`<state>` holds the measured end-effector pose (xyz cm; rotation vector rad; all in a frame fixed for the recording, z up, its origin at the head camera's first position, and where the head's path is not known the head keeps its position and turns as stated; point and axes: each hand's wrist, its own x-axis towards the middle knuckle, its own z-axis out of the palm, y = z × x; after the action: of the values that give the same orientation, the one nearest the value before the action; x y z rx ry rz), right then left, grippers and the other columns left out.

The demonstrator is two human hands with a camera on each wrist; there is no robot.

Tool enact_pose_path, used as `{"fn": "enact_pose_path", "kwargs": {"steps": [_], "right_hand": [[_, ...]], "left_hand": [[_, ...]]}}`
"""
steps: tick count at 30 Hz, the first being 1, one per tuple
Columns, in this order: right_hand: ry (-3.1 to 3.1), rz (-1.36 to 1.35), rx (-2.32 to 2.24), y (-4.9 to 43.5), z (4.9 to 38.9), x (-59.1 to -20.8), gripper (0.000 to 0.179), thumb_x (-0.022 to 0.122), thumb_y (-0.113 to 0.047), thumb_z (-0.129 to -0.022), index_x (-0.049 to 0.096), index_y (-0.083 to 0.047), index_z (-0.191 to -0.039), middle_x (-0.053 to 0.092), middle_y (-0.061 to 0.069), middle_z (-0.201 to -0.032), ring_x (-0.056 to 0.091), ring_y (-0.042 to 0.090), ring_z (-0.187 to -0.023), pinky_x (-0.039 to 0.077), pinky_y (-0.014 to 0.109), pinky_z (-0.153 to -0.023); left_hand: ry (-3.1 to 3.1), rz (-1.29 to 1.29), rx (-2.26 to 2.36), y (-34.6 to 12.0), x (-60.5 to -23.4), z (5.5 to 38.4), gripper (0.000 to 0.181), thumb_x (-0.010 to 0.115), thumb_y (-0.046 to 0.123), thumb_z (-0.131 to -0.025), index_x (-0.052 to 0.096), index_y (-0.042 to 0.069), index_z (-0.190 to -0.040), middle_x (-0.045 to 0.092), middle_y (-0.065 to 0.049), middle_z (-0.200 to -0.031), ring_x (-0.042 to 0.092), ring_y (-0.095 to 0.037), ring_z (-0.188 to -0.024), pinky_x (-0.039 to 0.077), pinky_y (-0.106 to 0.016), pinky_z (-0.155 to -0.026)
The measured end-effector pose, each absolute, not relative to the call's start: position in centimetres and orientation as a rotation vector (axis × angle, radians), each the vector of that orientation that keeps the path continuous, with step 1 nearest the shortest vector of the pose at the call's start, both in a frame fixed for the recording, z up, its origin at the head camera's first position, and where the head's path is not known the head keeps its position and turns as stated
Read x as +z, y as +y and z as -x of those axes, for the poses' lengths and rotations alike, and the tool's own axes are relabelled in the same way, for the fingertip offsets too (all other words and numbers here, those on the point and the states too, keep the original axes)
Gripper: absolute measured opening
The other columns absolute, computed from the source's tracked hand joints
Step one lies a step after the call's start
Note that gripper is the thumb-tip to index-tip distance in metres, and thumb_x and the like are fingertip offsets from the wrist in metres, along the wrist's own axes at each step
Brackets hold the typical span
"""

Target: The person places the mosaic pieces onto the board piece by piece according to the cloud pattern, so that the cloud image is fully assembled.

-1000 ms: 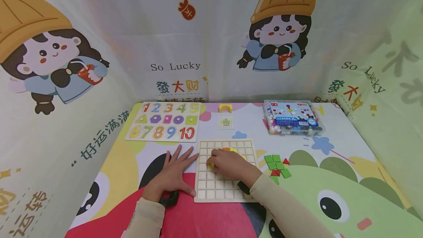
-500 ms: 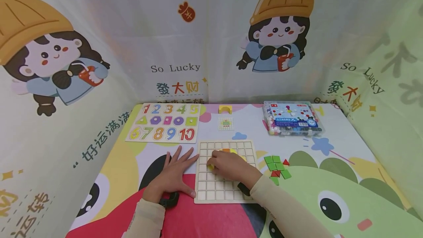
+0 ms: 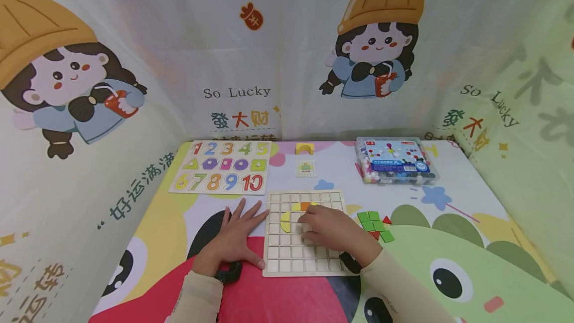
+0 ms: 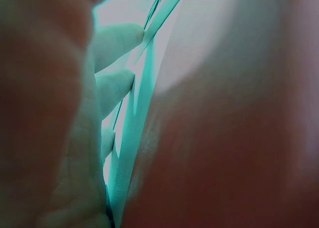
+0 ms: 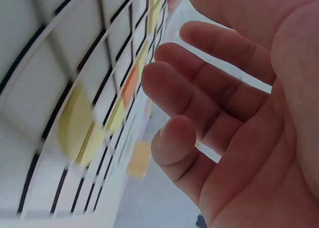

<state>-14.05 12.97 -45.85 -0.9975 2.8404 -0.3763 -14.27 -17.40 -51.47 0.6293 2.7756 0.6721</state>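
A wooden grid board [image 3: 298, 266] lies in front of me with flat pieces set in its squares. Yellow pieces [image 3: 285, 227] with curved edges sit at its left, and an orange square [image 3: 305, 206] is in an upper row. My right hand [image 3: 334, 228] hovers over the board's middle, fingers slightly bent and nothing between them; in the right wrist view its fingertips [image 5: 172, 138] are apart from the yellow pieces [image 5: 75, 126]. My left hand [image 3: 235, 233] rests spread on the table, thumb and fingertips right at the board's left edge. Part of the board is hidden under the right hand.
Green squares [image 3: 373, 216] and red triangles [image 3: 386, 220] lie right of the board. Behind it are a small pattern card [image 3: 307, 168] and a yellow arch block [image 3: 304, 149]. A number puzzle [image 3: 219, 172] lies back left, a clear plastic case [image 3: 396, 160] back right.
My right hand has let go of the yellow piece at the board's left and moved right, uncovering the yellow pieces there. The left hand has stayed in place.
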Motion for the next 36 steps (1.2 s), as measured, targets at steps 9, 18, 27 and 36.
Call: {"fn": "enact_pose_path", "kwargs": {"steps": [9, 18, 27, 36], "right_hand": [[2.898, 0.88, -0.477, 17.9, 12.7, -45.8, 0.033, 0.081, -0.027, -0.095, 0.077, -0.013, -0.124, 0.071, 0.002, -0.115, 0.067, 0.018, -0.104, 0.062, 0.041, -0.091], [2.982, 0.753, -0.534, 22.2, 11.2, -46.8, 0.032, 0.081, -0.024, -0.094, 0.077, -0.011, -0.122, 0.071, 0.002, -0.117, 0.068, 0.016, -0.1, 0.061, 0.041, -0.088], [3.008, 0.659, -0.69, 25.3, 11.0, -46.9, 0.035, 0.085, -0.018, -0.09, 0.075, -0.008, -0.123, 0.068, 0.0, -0.107, 0.049, 0.0, -0.074, 0.044, 0.024, -0.065], [3.035, 0.656, -0.637, 26.1, 11.0, -47.2, 0.023, 0.086, -0.012, -0.088, 0.079, -0.011, -0.11, 0.071, -0.005, -0.099, 0.06, 0.005, -0.081, 0.056, 0.03, -0.072]], "left_hand": [[2.775, -0.635, 0.669, -17.5, -51.3, 14.2, 0.128, 0.095, 0.067, -0.055, 0.039, 0.032, -0.165, 0.023, 0.0, -0.178, -0.001, -0.043, -0.166, -0.008, -0.077, -0.125], [2.775, -0.639, 0.667, -17.5, -51.2, 14.2, 0.128, 0.095, 0.067, -0.055, 0.039, 0.031, -0.165, 0.023, -0.001, -0.178, 0.0, -0.044, -0.166, -0.006, -0.077, -0.125], [2.76, -0.638, 0.679, -17.5, -51.2, 14.2, 0.128, 0.095, 0.067, -0.056, 0.039, 0.031, -0.165, 0.022, -0.001, -0.178, -0.001, -0.043, -0.166, -0.008, -0.076, -0.126], [2.766, -0.642, 0.667, -17.6, -51.2, 14.3, 0.128, 0.095, 0.067, -0.056, 0.038, 0.033, -0.165, 0.021, 0.0, -0.179, -0.001, -0.043, -0.166, -0.007, -0.076, -0.126]]}}
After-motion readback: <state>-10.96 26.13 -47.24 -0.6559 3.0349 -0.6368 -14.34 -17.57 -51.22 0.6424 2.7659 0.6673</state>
